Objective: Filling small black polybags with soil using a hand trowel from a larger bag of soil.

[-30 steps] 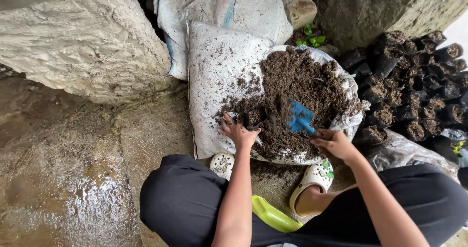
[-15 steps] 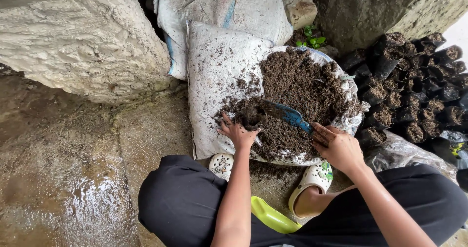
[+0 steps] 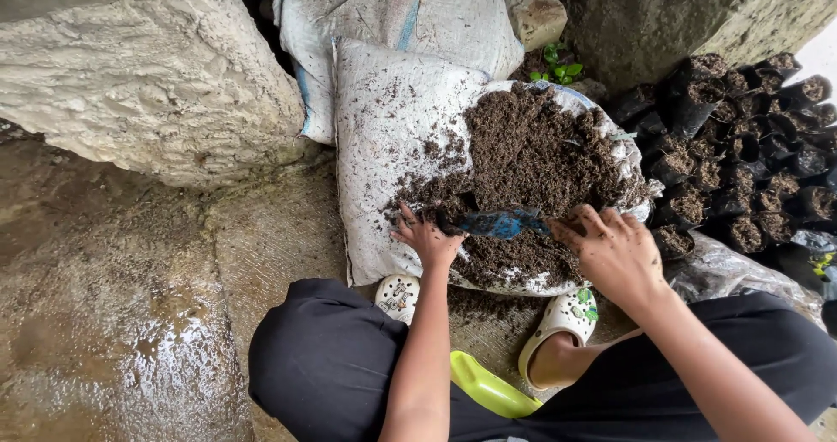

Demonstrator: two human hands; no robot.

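A person squats at the near edge of a white woven sack (image 3: 392,146) laid flat on the wet concrete floor (image 3: 131,320), with a heap of dark soil (image 3: 532,163) piled on the sack's right half. The right hand (image 3: 615,255) is closed around the handle end of a blue trowel (image 3: 501,224), fingers curled over it so the handle itself is hidden. The trowel's long axis runs nearly level, left to right, its blade pointing left into the near foot of the soil heap. The left hand (image 3: 427,237) lies at the blade tip, fingers spread and pressed into the soil; it seems to hold a small dark bag there, but I cannot tell for sure. So the blade lies between the two hands, the left one at its tip, the right one at its handle. To the right, well apart from the hands, stand rows of black nursery bags (image 3: 741,163) filled with soil. A second sack (image 3: 392,15) leans at the far side, and a large pale rock (image 3: 139,67) sits far left. Near the knees are white clogs (image 3: 562,320) and a lime-green plastic thing (image 3: 488,385).
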